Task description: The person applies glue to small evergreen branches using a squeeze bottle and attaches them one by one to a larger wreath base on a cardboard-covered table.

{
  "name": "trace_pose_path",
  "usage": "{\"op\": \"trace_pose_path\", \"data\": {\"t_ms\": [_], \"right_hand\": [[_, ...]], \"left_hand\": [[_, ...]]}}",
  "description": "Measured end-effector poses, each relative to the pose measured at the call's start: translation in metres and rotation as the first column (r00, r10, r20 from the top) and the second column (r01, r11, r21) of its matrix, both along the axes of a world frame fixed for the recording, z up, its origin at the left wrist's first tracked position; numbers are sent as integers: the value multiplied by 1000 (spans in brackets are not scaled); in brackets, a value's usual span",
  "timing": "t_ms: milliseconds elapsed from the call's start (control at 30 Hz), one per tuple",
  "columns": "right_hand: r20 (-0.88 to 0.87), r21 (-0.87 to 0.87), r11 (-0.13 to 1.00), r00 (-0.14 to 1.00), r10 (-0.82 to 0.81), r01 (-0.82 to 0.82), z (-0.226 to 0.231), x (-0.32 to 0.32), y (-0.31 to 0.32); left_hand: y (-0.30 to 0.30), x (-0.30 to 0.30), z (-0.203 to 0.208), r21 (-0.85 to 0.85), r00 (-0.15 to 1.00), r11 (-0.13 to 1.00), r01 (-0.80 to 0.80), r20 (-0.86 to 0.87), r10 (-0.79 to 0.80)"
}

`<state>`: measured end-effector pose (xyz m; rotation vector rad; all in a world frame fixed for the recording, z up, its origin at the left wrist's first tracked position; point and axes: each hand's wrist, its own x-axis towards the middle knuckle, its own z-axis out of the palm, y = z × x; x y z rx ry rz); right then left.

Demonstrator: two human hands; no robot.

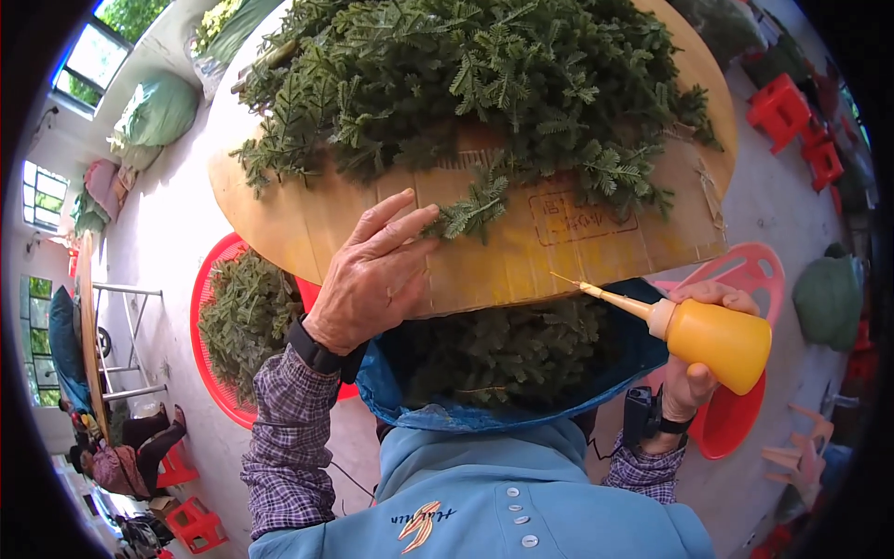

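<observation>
My left hand (368,270) reaches over a sheet of cardboard (349,210), palm down, fingers stretched out and apart. Its fingertips are at the end of a small fir sprig (473,207) that lies on the cardboard; I see no grip on it. In my right hand (698,382) is a yellow squeeze bottle (719,343) with a long tapered nozzle, tilted so its thin tip points left, near the cardboard's front edge. A large heap of fir sprigs (484,84) covers the far part of the round table (233,200).
Below the cardboard, a blue cloth or bag (466,419) holds more fir sprigs. A red basket (197,326) of sprigs stands at left, a pink-and-red plastic stool or chair (736,419) at right. Another person (121,461) sits far left. Red stools (778,110) and green sacks (829,303) stand farther right.
</observation>
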<state>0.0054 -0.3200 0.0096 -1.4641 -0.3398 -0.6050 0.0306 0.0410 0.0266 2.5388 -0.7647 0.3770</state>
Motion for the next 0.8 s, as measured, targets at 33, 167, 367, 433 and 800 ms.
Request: {"op": "trace_pose_path", "data": {"t_ms": [33,167,367,433,800], "right_hand": [[18,3,999,999,38,-38,0,-1,-2],[60,14,990,989,136,-137,1,-3,-4],[84,29,981,978,190,-193,5,1,8],[83,35,982,980,182,-186,4,1,9],[54,45,986,986,158,-161,3,-4,6]], "left_hand": [[0,-1,0,-16,999,999,-27,30,28],[-11,-6,2,-96,987,986,-136,74,143],[-17,3,-13,-45,958,957,-285,-19,285],[-15,1,-10,-143,947,936,-322,-50,318],[0,2,3,-382,956,877,-293,-135,261]]}}
